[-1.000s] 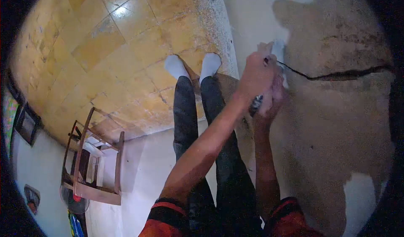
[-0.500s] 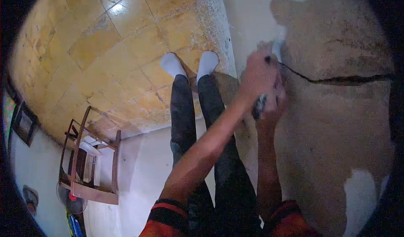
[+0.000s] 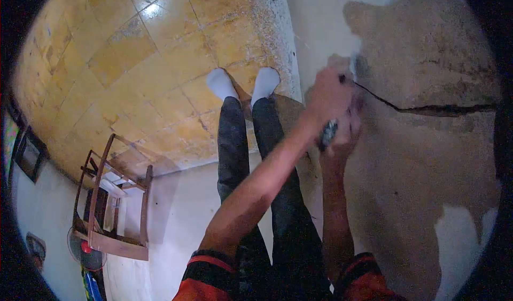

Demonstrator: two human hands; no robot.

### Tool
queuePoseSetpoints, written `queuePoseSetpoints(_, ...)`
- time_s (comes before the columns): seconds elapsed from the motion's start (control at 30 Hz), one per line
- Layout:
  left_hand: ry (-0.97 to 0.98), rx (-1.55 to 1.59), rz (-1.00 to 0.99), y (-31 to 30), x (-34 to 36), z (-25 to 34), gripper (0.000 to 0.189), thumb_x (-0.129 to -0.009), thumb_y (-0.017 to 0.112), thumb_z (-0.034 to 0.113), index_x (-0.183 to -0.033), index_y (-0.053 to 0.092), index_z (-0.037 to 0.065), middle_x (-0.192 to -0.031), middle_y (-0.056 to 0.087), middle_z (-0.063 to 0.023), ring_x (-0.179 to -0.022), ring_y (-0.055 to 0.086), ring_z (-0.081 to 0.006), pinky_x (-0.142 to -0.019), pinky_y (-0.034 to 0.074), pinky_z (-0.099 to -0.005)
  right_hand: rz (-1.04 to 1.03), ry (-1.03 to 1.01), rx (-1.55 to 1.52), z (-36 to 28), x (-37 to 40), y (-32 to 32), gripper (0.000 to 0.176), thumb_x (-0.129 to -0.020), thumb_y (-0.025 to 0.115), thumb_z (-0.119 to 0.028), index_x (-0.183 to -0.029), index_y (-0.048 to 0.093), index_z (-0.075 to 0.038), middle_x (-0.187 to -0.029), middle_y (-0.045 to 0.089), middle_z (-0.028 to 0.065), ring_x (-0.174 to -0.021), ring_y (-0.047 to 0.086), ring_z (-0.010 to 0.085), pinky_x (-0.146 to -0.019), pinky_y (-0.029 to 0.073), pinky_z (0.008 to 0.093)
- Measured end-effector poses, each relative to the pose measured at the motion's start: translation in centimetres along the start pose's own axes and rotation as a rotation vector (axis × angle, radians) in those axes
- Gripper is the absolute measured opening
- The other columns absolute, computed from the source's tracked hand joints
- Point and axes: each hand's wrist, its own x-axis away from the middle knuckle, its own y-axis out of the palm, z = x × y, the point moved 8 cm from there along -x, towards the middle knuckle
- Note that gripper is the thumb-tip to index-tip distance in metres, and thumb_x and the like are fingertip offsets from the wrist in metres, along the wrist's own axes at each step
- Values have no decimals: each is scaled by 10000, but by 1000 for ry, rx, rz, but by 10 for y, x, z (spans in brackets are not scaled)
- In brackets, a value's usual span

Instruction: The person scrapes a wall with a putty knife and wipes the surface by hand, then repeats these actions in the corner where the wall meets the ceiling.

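Dark object [image 3: 328,134] — touching curled, overlapping hands [image 3: 332,97].

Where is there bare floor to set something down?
The widest free patch is the yellow tiled floor, between the wooden frame and the socked feet. It is crowded around the frame, with a fan close by, and where the left hand and right hand bunch together near the wall crack.

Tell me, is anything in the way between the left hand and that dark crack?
Nothing I can see is in the way. The left hand is beside the thin end of the dark crack. Blur hides whether they touch.
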Motion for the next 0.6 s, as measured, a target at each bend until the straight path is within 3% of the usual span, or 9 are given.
queuePoseSetpoints(0.07,23,-74,74,8,8,-3,274,-790,545,90,-1045,616,22,-946,625,-299,-941,593,-479,-832,477,-499,72,-86,-58,3,14,-4,423,-949,495,-268,-1281,498,-5,-1253,557,140,-1137,541,264,-947,429,404)
queuePoseSetpoints(0.13,49,-166,127,12,6,-3,295,-774,535,79,-1048,614,4,-937,619,-311,-944,594,-479,-831,476,-502,72,369,-739,27,24,7,434,-944,489,-286,-1278,496,-8,-1224,564,134,-1132,539,251,-941,429,405)
queuePoseSetpoints(0.2,7,-39,38,0,-15,-6,282,-769,555,87,-1023,619,-15,-942,617,-315,-950,597,-475,-842,477,-500,214,-226,-203,-1,5,2,417,-922,508,-276,-1255,505,-26,-1187,568,113,-1115,545,224,-927,440,388)
queuePoseSetpoints(0.27,-23,41,-28,-4,-21,-5,263,-759,569,87,-988,621,-32,-932,620,-310,-940,604,-468,-838,481,-497,208,-361,-55,-17,3,8,407,-902,526,-266,-1235,510,-33,-1162,569,106,-1094,554,215,-918,446,384)
queuePoseSetpoints(0.33,-48,75,-91,10,-9,-13,237,-746,578,81,-941,619,-47,-908,628,-298,-911,617,-459,-818,488,-492,98,-48,-331,-11,13,6,401,-885,532,-251,-1219,511,-29,-1147,567,111,-1068,565,219,-916,446,391)
queuePoseSetpoints(0.43,251,-169,180,2,16,11,253,-813,561,175,-851,653,-58,-752,662,-250,-753,673,-377,-715,510,-432,92,371,-827,10,30,10,380,-871,511,-212,-1201,510,-22,-1120,566,110,-1028,572,214,-914,444,393)
queuePoseSetpoints(0.53,-70,-52,-97,-11,-8,8,264,-818,569,189,-880,661,-50,-786,672,-249,-783,678,-373,-749,512,-430,145,-350,222,-17,16,16,532,-828,652,-252,-1267,496,4,-1346,486,224,-1216,501,366,-994,418,447)
queuePoseSetpoints(0.6,-69,-65,-150,-11,-18,3,236,-773,593,168,-882,657,-31,-783,654,-259,-810,659,-412,-741,511,-469,163,93,-573,-6,-1,21,448,-827,611,-212,-1210,520,1,-1241,542,208,-1140,540,365,-967,426,433)
